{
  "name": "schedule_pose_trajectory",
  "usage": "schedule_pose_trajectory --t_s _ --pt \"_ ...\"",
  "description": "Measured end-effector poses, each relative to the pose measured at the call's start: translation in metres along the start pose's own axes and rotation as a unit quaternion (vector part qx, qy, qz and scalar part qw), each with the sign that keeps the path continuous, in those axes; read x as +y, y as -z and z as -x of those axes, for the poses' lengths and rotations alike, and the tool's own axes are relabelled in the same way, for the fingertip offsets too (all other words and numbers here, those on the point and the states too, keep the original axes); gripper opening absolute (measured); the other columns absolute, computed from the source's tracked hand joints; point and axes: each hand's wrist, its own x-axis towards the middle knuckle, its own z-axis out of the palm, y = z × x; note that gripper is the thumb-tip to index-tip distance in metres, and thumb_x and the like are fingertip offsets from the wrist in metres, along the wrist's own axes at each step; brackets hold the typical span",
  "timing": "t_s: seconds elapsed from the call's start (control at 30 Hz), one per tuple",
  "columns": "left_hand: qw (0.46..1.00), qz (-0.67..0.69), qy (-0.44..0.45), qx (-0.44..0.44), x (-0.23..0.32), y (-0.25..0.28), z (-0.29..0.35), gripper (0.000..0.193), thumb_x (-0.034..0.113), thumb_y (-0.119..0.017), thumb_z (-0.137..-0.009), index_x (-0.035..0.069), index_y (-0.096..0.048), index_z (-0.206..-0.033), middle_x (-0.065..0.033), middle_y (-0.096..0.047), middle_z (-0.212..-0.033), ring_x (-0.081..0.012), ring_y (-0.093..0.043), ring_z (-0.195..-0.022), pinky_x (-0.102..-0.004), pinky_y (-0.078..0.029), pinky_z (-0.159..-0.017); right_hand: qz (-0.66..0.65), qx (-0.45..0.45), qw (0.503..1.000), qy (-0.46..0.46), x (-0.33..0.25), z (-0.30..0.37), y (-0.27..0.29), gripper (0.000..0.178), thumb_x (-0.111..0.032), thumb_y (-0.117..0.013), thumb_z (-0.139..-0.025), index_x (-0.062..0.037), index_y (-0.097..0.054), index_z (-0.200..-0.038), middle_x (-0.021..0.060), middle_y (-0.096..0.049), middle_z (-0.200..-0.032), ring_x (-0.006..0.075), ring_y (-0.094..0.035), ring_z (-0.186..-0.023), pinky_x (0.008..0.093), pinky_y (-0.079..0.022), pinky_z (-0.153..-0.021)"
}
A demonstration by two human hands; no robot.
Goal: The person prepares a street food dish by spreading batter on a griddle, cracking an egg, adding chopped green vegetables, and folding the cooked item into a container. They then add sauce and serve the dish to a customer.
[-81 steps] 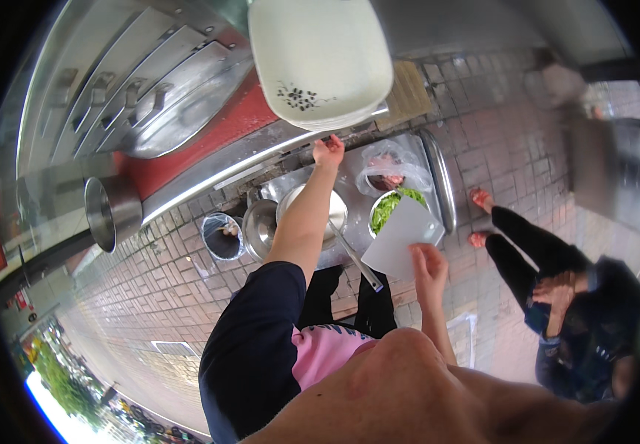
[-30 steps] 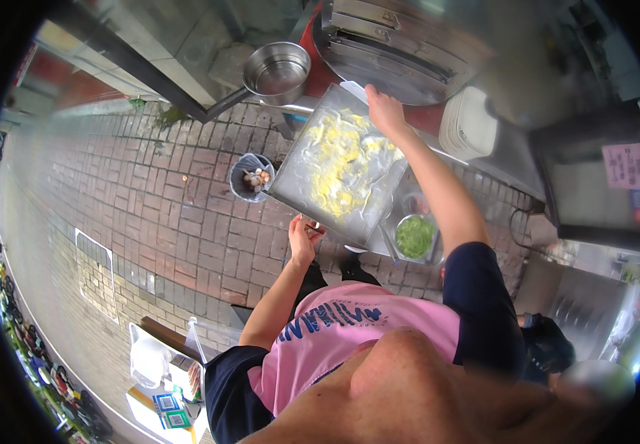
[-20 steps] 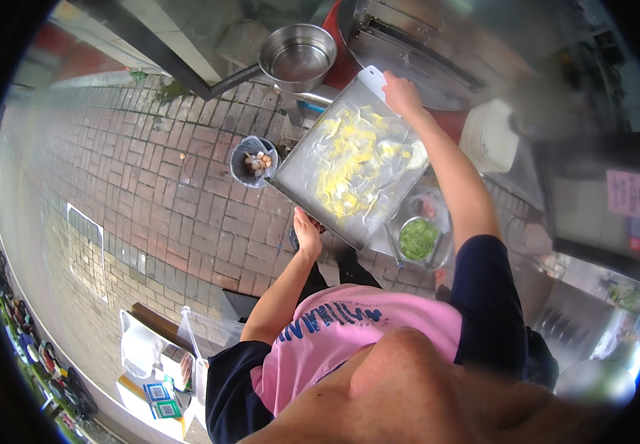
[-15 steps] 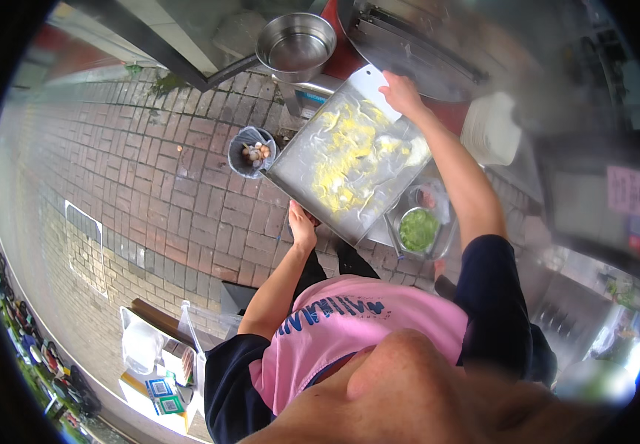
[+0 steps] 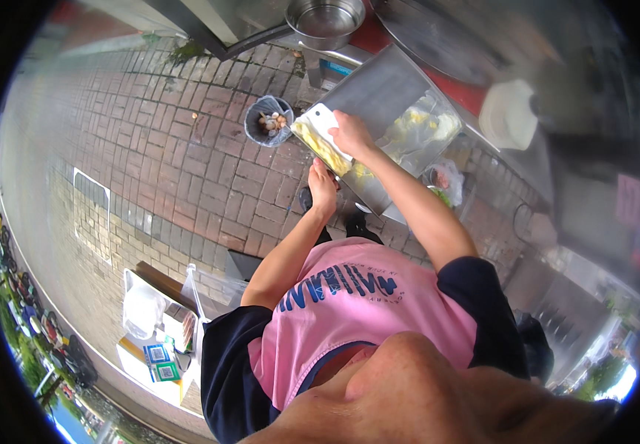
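Note:
My left hand grips the near left edge of a shallow rectangular metal tray, which I hold in front of me. In my right hand is a white flat scraper, set against the tray's left end. A folded pale sheet with yellow egg lies gathered along that end, under and beside the scraper. More wrinkled egg and white sheet remains toward the tray's right end. My right forearm crosses over part of the tray and hides some of it.
Left of the tray stands a lined bin with eggshells. A steel pot is at the far side, white stacked plates at the right. Bowls of reddish food and greens are partly behind my forearm. A side table holds a plastic bag.
The scraper has swept from the tray's far corner to its left end, gathering the egg sheet there and baring metal. The tray has shifted up and right in view.

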Motion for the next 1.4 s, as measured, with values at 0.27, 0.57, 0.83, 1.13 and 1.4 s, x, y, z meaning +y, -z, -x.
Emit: schedule_pose_trajectory --t_s 0.27,0.57,0.83,1.13,1.4 --pt "0.987 0.132 0.085 -0.037 0.0 0.005 -0.009 0.041 0.046 -0.028 -0.095 0.011 -0.047 -0.082 0.0025 -0.039 -0.057 -0.0092 -0.035 -0.044 -0.023 -0.029 -0.04 -0.134 -0.029 0.99 0.033 0.062 0.051 0.011 0.026 -0.017 -0.065 -0.072 0.0008 -0.055 -0.087 0.0222 -0.06 -0.083 0.0377 -0.058 -0.081 0.0413 -0.045 -0.069" --pt "0.979 0.159 0.115 -0.049 -0.009 0.014 -0.015 0.038 0.047 -0.031 -0.094 0.014 -0.042 -0.077 0.0047 -0.03 -0.058 -0.0095 -0.029 -0.049 -0.0252 -0.028 -0.047 0.172 0.238 0.955 -0.028 0.082 0.081 0.081 0.021 -0.001 -0.047 -0.075 -0.0072 -0.047 -0.095 0.013 -0.061 -0.083 0.032 -0.061 -0.078 0.0427 -0.05 -0.062" --pt "0.983 0.141 0.104 -0.062 -0.018 0.019 -0.033 0.04 0.049 -0.031 -0.094 0.015 -0.041 -0.075 0.0057 -0.031 -0.058 -0.0091 -0.029 -0.05 -0.0259 -0.027 -0.048 0.259 0.271 0.927 0.006 0.174 0.005 0.155 0.015 -0.008 -0.051 -0.076 -0.0103 -0.048 -0.091 0.0115 -0.061 -0.082 0.031 -0.062 -0.074 0.0426 -0.049 -0.06" --pt "0.973 0.178 0.149 0.009 -0.022 0.006 -0.038 0.043 0.051 -0.034 -0.092 0.01 -0.046 -0.083 0.0016 -0.036 -0.062 -0.0119 -0.032 -0.054 -0.0295 -0.03 -0.052 0.042 0.05 0.998 -0.018 0.153 0.017 0.092 0.027 -0.019 -0.06 -0.078 -0.0044 -0.055 -0.1 0.0195 -0.061 -0.092 0.0364 -0.058 -0.089 0.0438 -0.045 -0.076" --pt "0.97 0.196 0.132 0.046 0.004 -0.014 -0.014 0.042 0.049 -0.034 -0.093 0.011 -0.045 -0.078 0.0028 -0.033 -0.058 -0.0116 -0.03 -0.047 -0.0275 -0.03 -0.047 0.127 0.085 0.988 -0.021 0.066 0.069 0.095 0.007 -0.013 -0.054 -0.082 -0.0075 -0.051 -0.086 0.0166 -0.063 -0.078 0.0383 -0.061 -0.072 0.0465 -0.048 -0.062"
